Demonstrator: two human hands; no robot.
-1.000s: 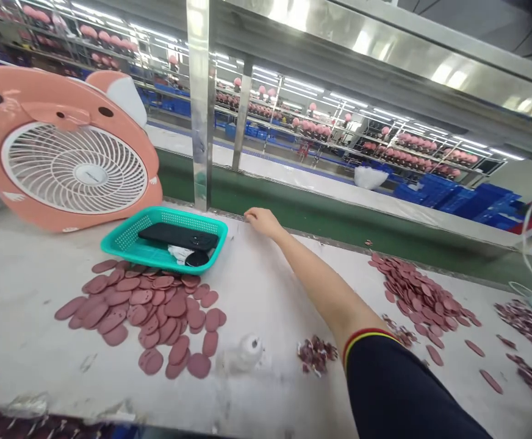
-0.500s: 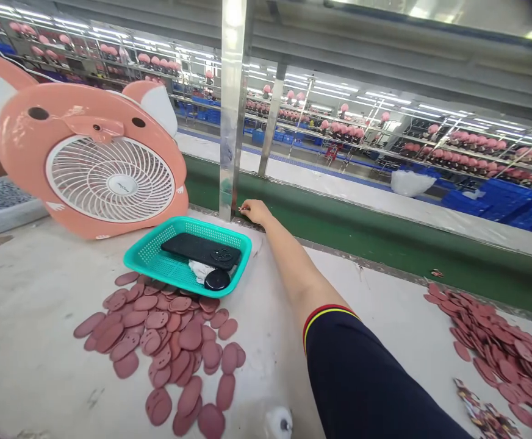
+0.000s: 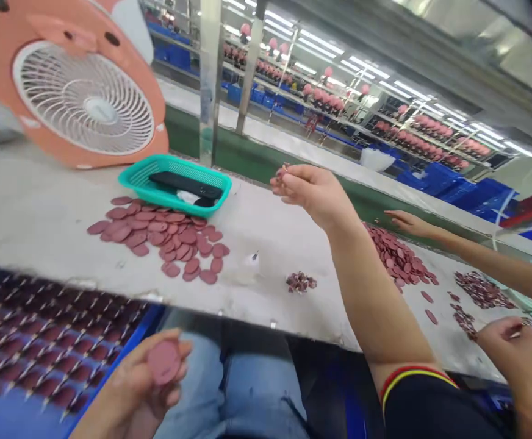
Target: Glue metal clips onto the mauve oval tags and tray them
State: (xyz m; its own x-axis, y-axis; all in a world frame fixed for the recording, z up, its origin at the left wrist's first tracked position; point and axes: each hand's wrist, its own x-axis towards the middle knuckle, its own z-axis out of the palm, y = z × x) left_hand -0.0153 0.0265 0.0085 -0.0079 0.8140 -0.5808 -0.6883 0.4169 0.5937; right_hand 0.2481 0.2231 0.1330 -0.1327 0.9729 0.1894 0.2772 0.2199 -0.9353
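In my left hand, at the lower left, is a flat dusky-red oval disc with small marks near its lower edge. The fingers are closed round it. My right hand is raised over the far part of the table, fingers pinched on small reddish-brown pieces whose kind I cannot make out. Below it on the table lies a little heap of similar small pieces. Left of that heap stands a blurred white bottle with a thin dark tip. Many loose red discs are spread by the basket.
A green basket with a black phone sits before a pink fan. At lower left, a blue tray bears rows of discs. Another person's hands work at right, near more discs. A metal post rises behind.
My right hand has come back from beside the post, toward the right and nearer. The view has tilted down, bringing my left hand with the disc, the tray and the other person's hands into sight.
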